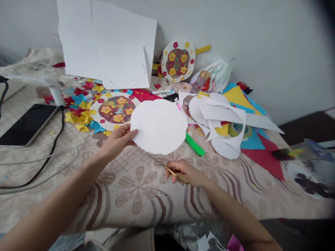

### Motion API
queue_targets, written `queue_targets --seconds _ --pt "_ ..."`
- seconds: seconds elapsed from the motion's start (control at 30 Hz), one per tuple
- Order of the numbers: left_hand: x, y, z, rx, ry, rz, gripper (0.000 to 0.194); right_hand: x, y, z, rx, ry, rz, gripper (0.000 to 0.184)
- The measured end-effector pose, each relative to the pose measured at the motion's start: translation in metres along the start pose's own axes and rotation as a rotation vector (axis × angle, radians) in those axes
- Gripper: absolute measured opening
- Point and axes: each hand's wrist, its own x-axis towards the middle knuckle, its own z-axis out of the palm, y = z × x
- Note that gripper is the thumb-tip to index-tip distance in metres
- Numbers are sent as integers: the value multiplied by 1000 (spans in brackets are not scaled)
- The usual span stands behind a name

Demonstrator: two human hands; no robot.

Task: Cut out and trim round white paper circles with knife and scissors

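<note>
My left hand [118, 140] pinches the left edge of a white paper circle [159, 126] and holds it just above the patterned cloth. My right hand [184, 172] is below the circle, its fingers closed round gold-handled scissors [167, 168] whose blades point up-left towards the circle's lower edge. Behind the circle lies a round paper disc decorated with yellow and red flowers [115, 109].
Coloured paper scraps [81, 113] are piled at the left, white offcuts [222, 115] and coloured sheets [243, 99] at the right. A green marker [195, 144] lies beside the circle. A phone [27, 123] with cables sits far left. White card [104, 42] and another flower disc [178, 61] lean on the wall.
</note>
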Motion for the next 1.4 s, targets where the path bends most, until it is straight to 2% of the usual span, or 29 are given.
queue_targets --seconds 0.2,0.77,1.0,1.2,1.3,1.4 --pt "-1 2 2 5 -15 -10 37 2 1 0 -36 10 -16 27" --pt "-2 5 4 28 -23 -28 36 3 4 -1 -142 48 -44 39" --pt "-2 7 4 28 -16 -35 38 5 6 0 -270 82 -94 52" --pt "0 5 0 37 21 -28 34 6 2 3 -425 21 -83 38" --pt "2 3 -4 42 37 -24 35 6 -1 6 -577 64 -62 43" --pt "3 2 -7 47 53 -23 38 3 -5 6 -607 73 -74 43"
